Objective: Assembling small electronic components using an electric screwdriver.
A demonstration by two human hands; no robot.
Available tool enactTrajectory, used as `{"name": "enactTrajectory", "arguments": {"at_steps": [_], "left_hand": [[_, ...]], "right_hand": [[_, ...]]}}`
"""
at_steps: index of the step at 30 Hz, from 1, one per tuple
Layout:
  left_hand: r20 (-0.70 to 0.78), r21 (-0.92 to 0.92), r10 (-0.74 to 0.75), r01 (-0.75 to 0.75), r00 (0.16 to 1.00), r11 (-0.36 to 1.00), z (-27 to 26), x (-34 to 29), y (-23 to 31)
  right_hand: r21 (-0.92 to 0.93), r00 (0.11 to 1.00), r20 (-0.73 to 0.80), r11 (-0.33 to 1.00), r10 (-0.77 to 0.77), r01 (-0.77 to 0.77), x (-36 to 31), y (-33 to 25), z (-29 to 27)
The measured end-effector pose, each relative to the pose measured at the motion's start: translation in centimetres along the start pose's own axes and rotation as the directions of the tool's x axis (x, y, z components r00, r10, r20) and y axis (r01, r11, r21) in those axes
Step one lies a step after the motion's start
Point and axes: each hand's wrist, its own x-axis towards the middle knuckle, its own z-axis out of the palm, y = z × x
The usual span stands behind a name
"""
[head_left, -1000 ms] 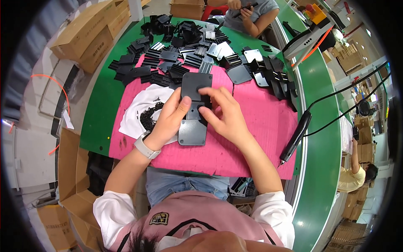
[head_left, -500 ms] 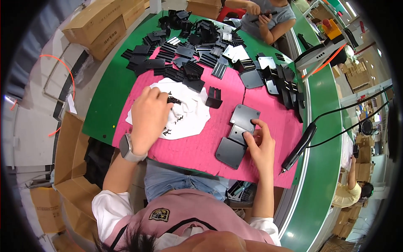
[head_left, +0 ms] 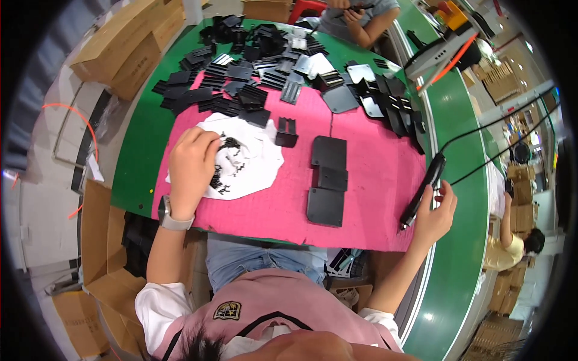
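My left hand point(head_left: 194, 161) is over the left side of a white cloth point(head_left: 256, 174). Its fingertips are pinched together, and whatever they hold is hidden. Small black screws point(head_left: 230, 143) lie scattered on the cloth beside those fingers. At the right edge of the pink mat, my right hand point(head_left: 436, 213) is beside a black electric screwdriver point(head_left: 424, 189), thumb close to its body and fingers apart; no grip round it shows. Between the hands lie two flat black plates point(head_left: 326, 207) with a smaller black bracket point(head_left: 332, 178) between them, in one row.
A pink mat point(head_left: 373, 180) covers much of the green table point(head_left: 129, 174). Black brackets and plates point(head_left: 241, 72) are heaped along its far side. One bracket point(head_left: 287, 132) stands by the cloth. The screwdriver's cable point(head_left: 481, 126) runs off right. An opened carton point(head_left: 99, 240) stands at left; another person sits opposite.
My right hand has left the black plates and moved right to the screwdriver. My left hand is still over the cloth with its fingers drawn together. The whole view has shifted slightly.
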Motion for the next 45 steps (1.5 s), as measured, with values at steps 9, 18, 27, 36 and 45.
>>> {"name": "enactTrajectory", "arguments": {"at_steps": [9,18,27,36,45], "left_hand": [[0.053,-0.026,-0.038,0.040,0.998,0.999,0.1,1.0,0.6],[0.463,-0.737,0.046,0.356,0.885,0.575,3.3,0.0,7.0],[0.624,-0.781,0.261,0.581,0.736,0.228,3.7,0.2,11.3],[0.687,-0.716,0.180,0.612,0.704,0.337,4.5,-0.1,9.7],[0.628,-0.752,0.148,0.546,0.764,0.369,5.0,-0.3,9.7]], "right_hand": [[-0.226,0.918,0.296,0.953,0.264,-0.201,2.7,2.4,5.0],[0.803,0.858,0.494,-0.307,-0.138,-0.512,4.2,-6.4,-1.7],[0.579,0.922,0.004,-0.751,-0.388,-0.318,3.3,-11.0,-1.6],[0.670,0.940,0.000,-0.698,-0.340,-0.252,2.3,-11.3,-0.7],[0.694,0.931,0.092,-0.648,-0.353,-0.315,1.6,-11.9,-0.4]]}}
